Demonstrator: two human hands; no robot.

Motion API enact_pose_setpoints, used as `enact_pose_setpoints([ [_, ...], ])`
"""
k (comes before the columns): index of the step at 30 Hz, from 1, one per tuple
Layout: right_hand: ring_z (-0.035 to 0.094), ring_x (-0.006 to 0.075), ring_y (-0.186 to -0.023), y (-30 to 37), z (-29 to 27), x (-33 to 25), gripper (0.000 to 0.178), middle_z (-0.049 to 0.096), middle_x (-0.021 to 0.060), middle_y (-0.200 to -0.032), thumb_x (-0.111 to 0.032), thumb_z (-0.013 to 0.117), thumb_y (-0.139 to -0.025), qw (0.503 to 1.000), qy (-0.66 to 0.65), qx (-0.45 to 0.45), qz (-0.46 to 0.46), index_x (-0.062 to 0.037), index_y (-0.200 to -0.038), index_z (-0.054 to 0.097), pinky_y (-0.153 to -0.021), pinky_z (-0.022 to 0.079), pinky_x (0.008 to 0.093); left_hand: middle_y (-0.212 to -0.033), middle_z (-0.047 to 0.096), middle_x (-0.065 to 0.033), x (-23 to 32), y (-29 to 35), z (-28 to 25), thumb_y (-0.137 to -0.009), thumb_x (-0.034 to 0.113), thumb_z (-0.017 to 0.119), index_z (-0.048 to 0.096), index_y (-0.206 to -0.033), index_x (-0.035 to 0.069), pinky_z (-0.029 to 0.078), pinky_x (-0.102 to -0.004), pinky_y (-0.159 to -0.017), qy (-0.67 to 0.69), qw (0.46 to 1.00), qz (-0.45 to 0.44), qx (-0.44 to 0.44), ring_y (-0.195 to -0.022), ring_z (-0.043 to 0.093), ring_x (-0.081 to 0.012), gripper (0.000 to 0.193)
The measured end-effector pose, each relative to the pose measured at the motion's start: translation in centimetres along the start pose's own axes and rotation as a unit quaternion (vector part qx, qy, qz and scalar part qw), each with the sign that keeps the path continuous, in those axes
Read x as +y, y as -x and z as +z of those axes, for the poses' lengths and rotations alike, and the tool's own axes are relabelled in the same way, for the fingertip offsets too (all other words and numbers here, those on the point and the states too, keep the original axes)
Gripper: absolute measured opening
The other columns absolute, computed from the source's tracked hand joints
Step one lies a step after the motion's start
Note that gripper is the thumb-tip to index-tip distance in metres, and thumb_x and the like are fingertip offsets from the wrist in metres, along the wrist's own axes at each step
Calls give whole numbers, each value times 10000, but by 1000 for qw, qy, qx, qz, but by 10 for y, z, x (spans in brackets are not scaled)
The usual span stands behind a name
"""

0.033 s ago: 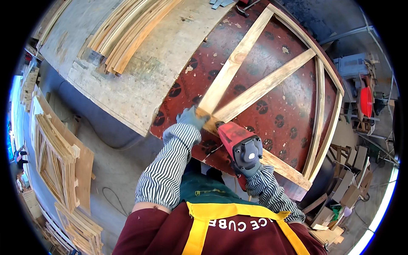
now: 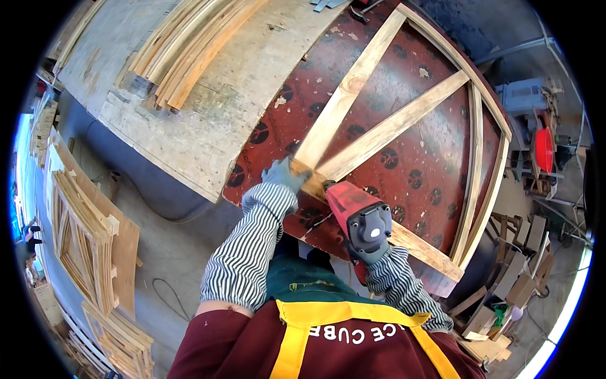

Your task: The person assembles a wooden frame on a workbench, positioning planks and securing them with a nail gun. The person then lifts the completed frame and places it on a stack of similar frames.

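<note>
- A wooden frame of pale, flat, visibly grained slats is laid out on the red board; two slats are fanned out from the left part of its near rail, and edges are bowed by the lens.
- The red board is smooth and slightly glossy, dotted with dark round marks and pale chips.
- A red power tool, capped by a rounded dark-grey end, is held over the near edge of the red board, its dark nose set at the frame's near rail; whether contact is made cannot be told.
- Its handle is gripped by the right hand, gloved and partly hidden under the tool.
- The left hand, in a grey-blue glove, is placed at the near rail's left end above the red board; its fingers are blurred, so how tightly they are closed cannot be told.
- Both forearms are covered by wavy-striped cloth sleeves.
- Left of the red board, long wood strips are bundled on a scuffed grey sheet.
- At the red board's far edge, a dark-headed hammer is seen.
</note>
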State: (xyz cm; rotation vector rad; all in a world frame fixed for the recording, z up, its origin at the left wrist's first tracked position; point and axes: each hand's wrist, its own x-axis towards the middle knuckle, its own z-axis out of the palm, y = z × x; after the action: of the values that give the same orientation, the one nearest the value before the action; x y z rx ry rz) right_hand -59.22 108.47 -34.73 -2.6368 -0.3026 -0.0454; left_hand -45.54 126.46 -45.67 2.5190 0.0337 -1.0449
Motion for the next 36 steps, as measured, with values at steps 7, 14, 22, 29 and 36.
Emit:
enact_pose_setpoints([
  [7, 530, 290, -1183, 4, -1, -2, 399, 568, 129, -1272, -178, 602, -842, 1000, 1, 2, 5, -102, -1233, 570, -989, 437, 376, -1450, 387, -204, -3, -4, 1, -825, 657, 559, 297, -1467, 62, 180, -480, -1156, -6, 1000, 12, -28, -1359, 370, -300, 914],
  [14, 535, 291, -1181, 16, -1, -5, 386, 571, 133, -1270, -188, 599, -852, 999, -21, -7, 24, -105, -1228, 576, -982, 443, 375, -1477, 360, -191, 2, 0, -6, -830, 669, 542, 268, -1481, 69, 165, -467, -1164, -13, 999, 0, -43, -1385, 332, -282, 927],
  [22, 542, 293, -1178, 23, 2, -8, 372, 575, 137, -1269, -199, 597, -862, 998, -52, -12, 38, -107, -1222, 583, -974, 451, 374, -1456, 391, -187, 2, 2, -5, -818, 666, 563, 292, -1473, 79, 185, -466, -1156, -4, 999, 3, -44, -1372, 349, -287, 920],
  [29, 547, 294, -1176, 81, 5, -8, 360, 578, 141, -1267, -209, 595, -871, 987, -137, 3, 84, -109, -1218, 589, -967, 457, 372, -1388, 460, -194, -2, -1, -3, -790, 626, 636, 394, -1418, 101, 300, -464, -1103, 7, 1000, 5, -11, -1308, 428, -338, 853],
  [36, 641, 259, -1011, 270, -31, 8, 341, 668, 131, -1076, -286, 688, -834, 917, -128, 18, 378, -108, -1122, 651, -869, 507, 355, -1101, 639, -248, -36, -43, 44, -740, 367, 769, 563, -1185, -7, 512, -439, -862, 94, 980, 130, 118, -1017, 633, -376, 617],
])
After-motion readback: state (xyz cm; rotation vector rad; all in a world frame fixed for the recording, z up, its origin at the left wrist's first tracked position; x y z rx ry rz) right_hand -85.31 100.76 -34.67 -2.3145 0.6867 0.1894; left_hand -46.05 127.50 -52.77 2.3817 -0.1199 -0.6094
